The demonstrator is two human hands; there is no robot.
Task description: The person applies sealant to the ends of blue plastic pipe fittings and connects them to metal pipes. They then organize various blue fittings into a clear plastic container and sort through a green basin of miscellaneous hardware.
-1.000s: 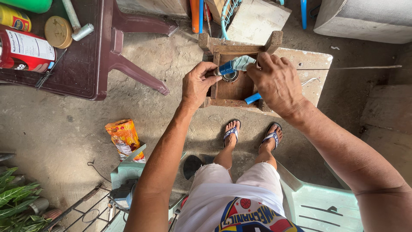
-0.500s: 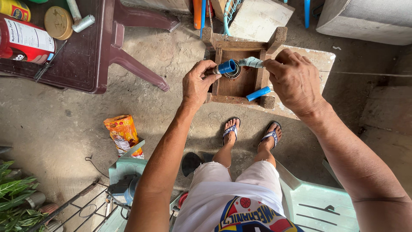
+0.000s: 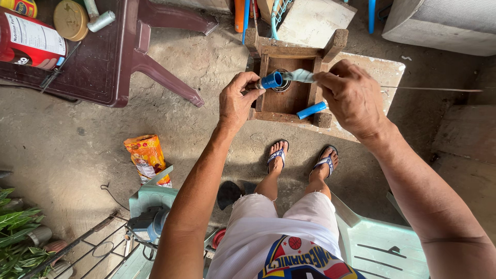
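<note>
Above the upturned wooden stool (image 3: 292,77), a blue pipe fitting (image 3: 272,80) is pinched in the closed left hand (image 3: 237,98). White tape (image 3: 300,76), now drawn taut rather than slack, is gripped by the closed right hand (image 3: 351,95); wrapping seems underway.

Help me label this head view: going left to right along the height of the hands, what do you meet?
Dark plastic table → left hand → blue pipe fitting → strip of tape → right hand.
</note>
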